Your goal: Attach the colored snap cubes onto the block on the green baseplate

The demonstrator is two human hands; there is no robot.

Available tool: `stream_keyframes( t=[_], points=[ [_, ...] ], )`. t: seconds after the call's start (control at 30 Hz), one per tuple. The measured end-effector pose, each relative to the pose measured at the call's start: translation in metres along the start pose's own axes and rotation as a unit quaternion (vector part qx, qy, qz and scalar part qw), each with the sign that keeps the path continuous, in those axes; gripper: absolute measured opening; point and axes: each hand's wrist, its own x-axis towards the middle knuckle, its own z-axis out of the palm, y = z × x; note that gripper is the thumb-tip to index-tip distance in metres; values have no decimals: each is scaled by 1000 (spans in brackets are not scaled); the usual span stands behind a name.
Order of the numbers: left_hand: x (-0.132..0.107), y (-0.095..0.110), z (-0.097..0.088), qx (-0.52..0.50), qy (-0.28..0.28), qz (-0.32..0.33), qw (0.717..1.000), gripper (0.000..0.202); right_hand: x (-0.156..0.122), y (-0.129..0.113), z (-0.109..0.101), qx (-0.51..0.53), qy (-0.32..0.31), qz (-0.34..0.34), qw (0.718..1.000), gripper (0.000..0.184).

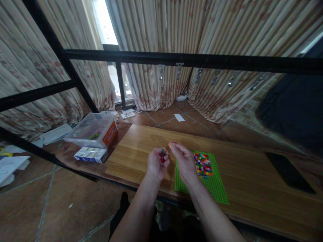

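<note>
Cupped with its palm up, my left hand [156, 164] holds several small toy bricks [163, 155], red and green ones among them. Close to its right, my right hand [183, 160] pinches a tiny yellow brick [170, 146] between thumb and forefinger. Below and right of that hand a green baseplate [220, 183] lies on the wooden board. A patch of many-coloured bricks [204, 164] covers its upper middle, partly hidden by my right hand and wrist.
On the board [133, 144], a black flat slab [290, 173] lies at the right. Left of it stand a clear plastic bin [85, 129] with a few green pieces inside and a small white-and-purple box [91, 154]. A black metal rail [202, 61] crosses before the curtains.
</note>
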Motion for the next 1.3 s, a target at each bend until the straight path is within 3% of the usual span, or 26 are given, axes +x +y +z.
stream_keyframes(
  t=[0.07, 0.17, 0.3, 0.4, 0.6, 0.73, 1.13, 1.3],
  points=[
    [2, 1, 0, -11, 6, 6, 1000, 13, -4, 1, 3, -103, -52, -62, 991, 15],
    [4, 3, 0, -43, 18, 10, 999, 16, -11, 0, 7, -234, -113, -129, 957, 16],
    [4, 16, -5, -82, 68, 52, 993, 22, -10, -2, 5, -255, -99, -160, 948, 23],
    [4, 35, -16, -98, 90, 93, 987, 25, -8, -1, -3, -311, -87, -134, 937, 27],
    [2, 55, -29, -90, 100, 144, 980, 23, -15, 13, -8, -528, -217, -65, 818, 45],
    [2, 52, -27, -83, 102, 133, 982, 21, -13, 19, -8, -599, -206, -18, 774, 50],
    [8, 39, -23, -58, 104, 104, 987, 22, -1, 29, -8, -588, -231, -25, 775, 20],
    [10, 31, -21, -43, 114, 88, 989, 24, 0, 31, -7, -603, -222, -25, 766, 18]
  ],
)
